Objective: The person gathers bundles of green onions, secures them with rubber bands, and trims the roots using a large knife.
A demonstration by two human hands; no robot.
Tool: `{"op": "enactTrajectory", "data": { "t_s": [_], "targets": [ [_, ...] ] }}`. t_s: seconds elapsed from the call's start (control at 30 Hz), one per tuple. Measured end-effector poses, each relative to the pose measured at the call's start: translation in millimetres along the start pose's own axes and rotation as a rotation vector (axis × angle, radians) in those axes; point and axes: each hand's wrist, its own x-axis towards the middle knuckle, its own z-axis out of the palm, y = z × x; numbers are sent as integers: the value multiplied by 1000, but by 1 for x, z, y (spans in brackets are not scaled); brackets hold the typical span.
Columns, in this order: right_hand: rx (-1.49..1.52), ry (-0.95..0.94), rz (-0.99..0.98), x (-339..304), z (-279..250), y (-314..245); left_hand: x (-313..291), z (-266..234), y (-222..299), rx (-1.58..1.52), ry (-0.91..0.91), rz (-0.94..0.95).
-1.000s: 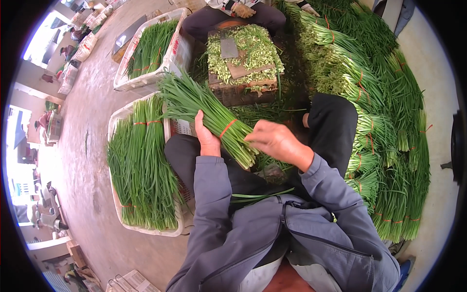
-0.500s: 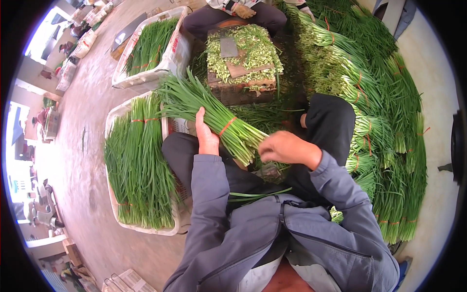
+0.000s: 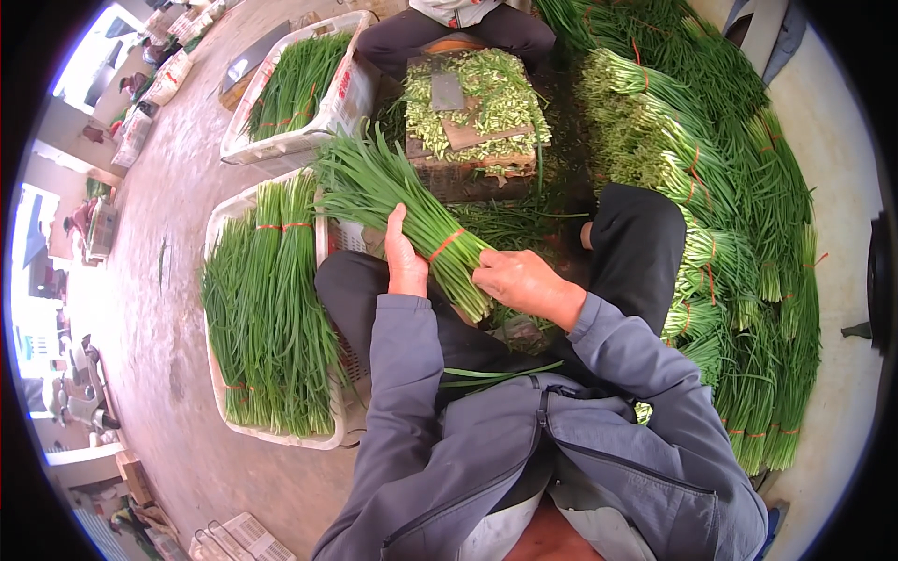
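A bunch of garlic chives (image 3: 398,192) lies slantwise over my lap, leaf tips to the upper left and pale stem ends to the lower right. An orange band (image 3: 446,245) circles it near the stems. My left hand (image 3: 407,254) grips the bunch from beneath, just above the band, with the thumb up along its side. Closed against the stem ends is my right hand (image 3: 526,282), its fingers pinched on the chive stems. The fingertips are partly hidden among the stalks.
At left, a white crate (image 3: 334,374) holds banded chives; another crate (image 3: 309,140) stands beyond it. A chopping block (image 3: 468,173) with stem trimmings and a cleaver blade (image 3: 447,92) is ahead. Piled chive bunches (image 3: 739,224) line the right. A person (image 3: 458,23) sits opposite.
My right hand has moved left onto the stem ends and closed there. The left hand keeps its grip on the bunch. The person opposite has drawn their gloved hands out of view.
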Motion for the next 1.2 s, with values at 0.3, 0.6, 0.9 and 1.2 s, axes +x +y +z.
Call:
{"op": "enactTrajectory", "data": {
  "t_s": [0.3, 0.6, 0.9, 1.2],
  "targets": [
    [295, -387, 227, -15, -42, -2, 6, -1, -2, -51, 59, 35],
    [-361, -125, 181, 19, 23, -20, 19, -15, -15, 42, 104, 144],
    [-135, -153, 184, 17, 29, 6, 15, -11, -17, 57, 167, 204],
    [314, -926, 148, -42, -14, 0, 29, -5, 2, 89, 284, 302]
  ]
}}
